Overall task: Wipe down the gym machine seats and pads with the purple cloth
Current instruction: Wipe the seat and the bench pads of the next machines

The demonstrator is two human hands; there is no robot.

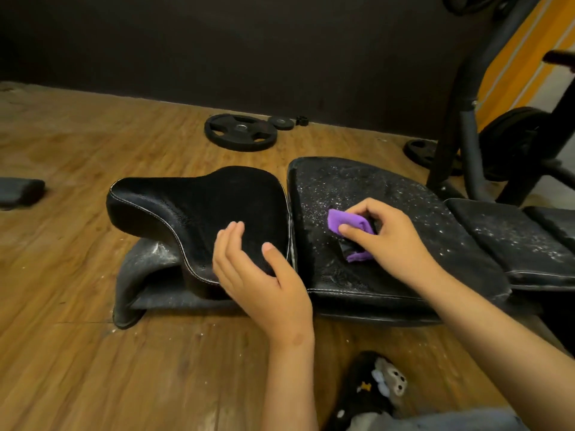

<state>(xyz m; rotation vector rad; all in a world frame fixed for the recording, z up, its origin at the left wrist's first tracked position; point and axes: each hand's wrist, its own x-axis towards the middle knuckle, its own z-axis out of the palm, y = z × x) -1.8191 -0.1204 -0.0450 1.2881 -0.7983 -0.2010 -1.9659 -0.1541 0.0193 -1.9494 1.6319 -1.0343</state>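
A black bench lies low over the wooden floor. Its seat pad (199, 206) on the left looks dark and clean. The wider back pad (389, 194) beside it is speckled with white dust, with a dark streak near its left edge. My right hand (385, 234) grips the folded purple cloth (348, 225) and presses it on the back pad's left part. My left hand (261, 275) rests on the near right corner of the seat pad, its fingers straight and relaxed, holding nothing.
More dusty pad sections (497, 234) run off to the right. Black weight plates (239, 132) lie on the floor by the dark wall. A machine frame (466, 98) with plates stands at the back right. A socked foot (373, 387) is on the floor below the bench.
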